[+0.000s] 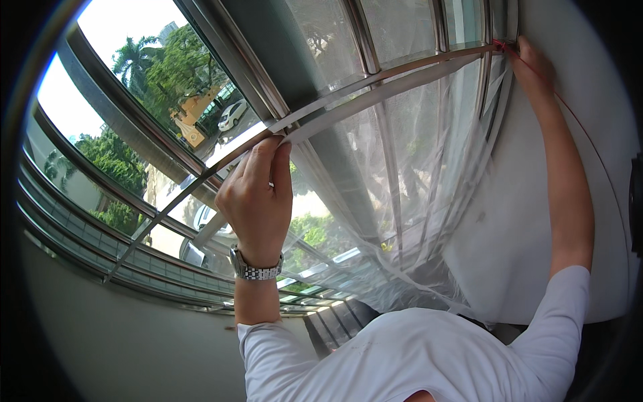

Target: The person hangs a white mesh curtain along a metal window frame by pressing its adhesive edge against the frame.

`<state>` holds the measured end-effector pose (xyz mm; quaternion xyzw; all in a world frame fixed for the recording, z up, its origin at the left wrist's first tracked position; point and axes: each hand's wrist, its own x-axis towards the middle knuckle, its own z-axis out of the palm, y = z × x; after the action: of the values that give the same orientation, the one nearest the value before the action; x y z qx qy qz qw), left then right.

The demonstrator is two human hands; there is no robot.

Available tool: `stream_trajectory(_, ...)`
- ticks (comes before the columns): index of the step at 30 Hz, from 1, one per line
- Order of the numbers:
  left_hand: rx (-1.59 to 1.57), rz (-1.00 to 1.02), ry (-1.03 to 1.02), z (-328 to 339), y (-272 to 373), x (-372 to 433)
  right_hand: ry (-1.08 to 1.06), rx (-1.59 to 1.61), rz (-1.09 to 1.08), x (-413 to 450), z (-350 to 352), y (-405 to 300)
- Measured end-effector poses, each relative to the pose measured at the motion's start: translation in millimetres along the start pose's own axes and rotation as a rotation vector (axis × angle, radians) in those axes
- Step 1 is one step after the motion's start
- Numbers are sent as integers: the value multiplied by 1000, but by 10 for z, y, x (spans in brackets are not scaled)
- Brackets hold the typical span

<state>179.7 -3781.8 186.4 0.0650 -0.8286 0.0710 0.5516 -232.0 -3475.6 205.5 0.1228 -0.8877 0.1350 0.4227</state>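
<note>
My left hand [258,196] is raised to a thin horizontal metal rail across the window bars. Its thumb and fingers pinch the hemmed upper edge of a sheer white sheet [412,166]. From there the hem [366,108] stretches right, just below the rail [402,72]. My right hand [535,68], slightly blurred, is at the far right end of the rail, beside a red cord [498,46] bunched around the bar. Loose cord trails over the wrist and down along the wall. The right fingertips are partly hidden, so their grip is unclear.
Vertical metal window bars [361,35] stand behind the rail, with glass and trees beyond. A white wall [502,241] borders the right side, and a grey wall [166,336] lies below the window at left. Folds of the sheet hang close to my body.
</note>
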Motion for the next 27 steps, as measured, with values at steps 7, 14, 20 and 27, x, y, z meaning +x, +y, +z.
stream_trajectory(7, 87, -22, -1, 11, 5, -23, 25, 59, -23, -62, -70, -123)
stream_trajectory(14, 99, -15, 69, 37, 32, -11, 20, 12, -42, -25, -11, -30)
stream_trajectory(20, 124, 3, 119, 68, 26, -10, 30, 13, -50, -50, -41, -57)
stream_trajectory(27, 138, 6, 107, 67, 50, 3, -23, 19, -11, -91, -175, -108)
